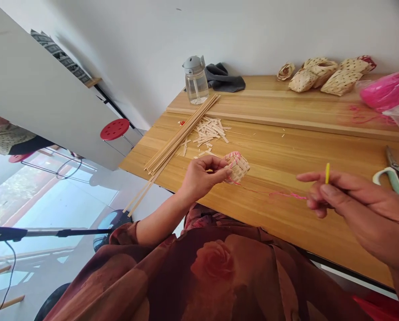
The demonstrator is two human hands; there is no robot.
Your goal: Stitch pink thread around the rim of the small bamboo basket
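My left hand (206, 176) pinches a small woven bamboo-strip basket (240, 167) between thumb and fingers, just above the table's front edge. Pink yarn stitches run along the basket's rim and side. From it a thin strand of pink yarn (288, 194) stretches right to my right hand (343, 196). That hand is closed on a yellow plastic needle (327, 173), which points upward between thumb and fingers, while the index finger extends to the left. The needle's lower end is hidden by the fingers, so I cannot see how the yarn joins it.
Long bamboo strips (186, 133) and a pile of short cut strips (211, 130) lie left of centre. A water bottle (196, 82) and dark cloth (224, 79) stand behind. Several woven pieces (343, 76), a bag of pink yarn (388, 91) and scissors (396, 171) are at right.
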